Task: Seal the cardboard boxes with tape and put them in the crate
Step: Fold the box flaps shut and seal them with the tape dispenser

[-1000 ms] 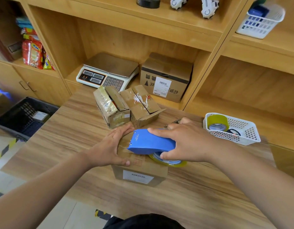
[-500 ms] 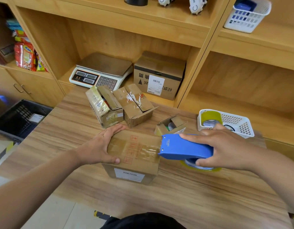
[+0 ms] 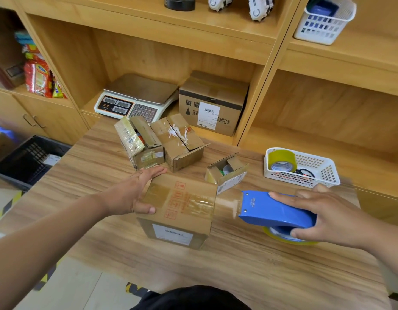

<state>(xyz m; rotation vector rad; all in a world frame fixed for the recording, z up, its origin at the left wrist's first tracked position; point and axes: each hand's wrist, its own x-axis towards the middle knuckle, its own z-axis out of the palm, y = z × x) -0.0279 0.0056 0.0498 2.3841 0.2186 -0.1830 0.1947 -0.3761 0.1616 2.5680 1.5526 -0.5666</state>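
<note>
Fingers (image 3: 155, 171) of the left hand (image 3: 130, 194) are pressed flat on the box (image 3: 182, 220); the tape dispenser (image 3: 271, 211) right of it is gripped by the right hand (image 3: 327, 217); the box is judged light and stiff, best held by its sides.

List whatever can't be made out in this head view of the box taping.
Tape roll: mostly hidden under the blue tape dispenser and the right hand.
Label on the taped box: print too blurred to read.
Small open box: contents half hidden by its flaps.
Black crate: cut off by the left edge and the table, and blurred.
White objects on the top shelf: cut off by the top edge.
</note>
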